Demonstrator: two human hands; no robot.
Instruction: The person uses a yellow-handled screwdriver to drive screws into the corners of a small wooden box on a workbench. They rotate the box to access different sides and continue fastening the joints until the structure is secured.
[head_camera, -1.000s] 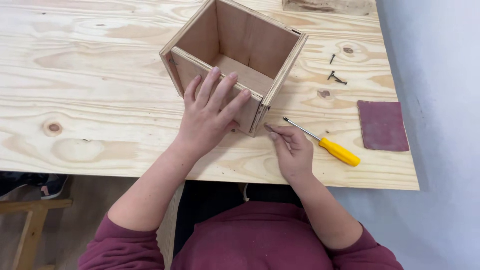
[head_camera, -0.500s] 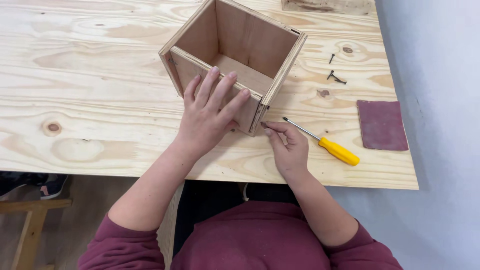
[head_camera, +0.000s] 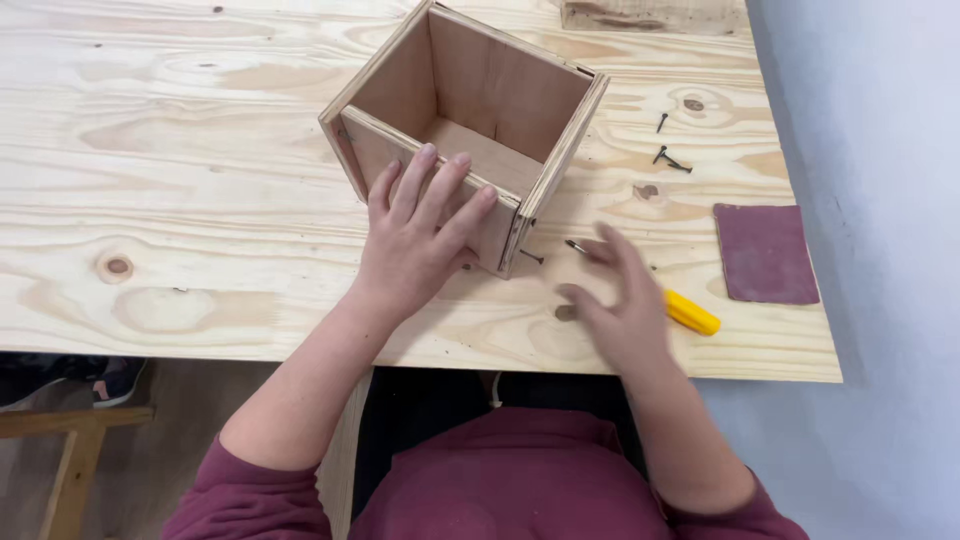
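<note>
The left hand (head_camera: 420, 240) lies flat against the near wall of the open wooden box (head_camera: 470, 130), fingers spread, holding nothing. A screw (head_camera: 532, 257) sticks out of the box's near corner. The right hand (head_camera: 618, 305) hovers open (blurred) over the screwdriver (head_camera: 690, 313), whose yellow handle shows just beside it. On the table (head_camera: 180, 200) lie loose screws (head_camera: 668, 155) and a dark red sandpaper (head_camera: 765, 253)

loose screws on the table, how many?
4 visible: one small dark screw right of the open plywood box, two crossed below it, one by the box's near corner. The hands could hide more.
</note>
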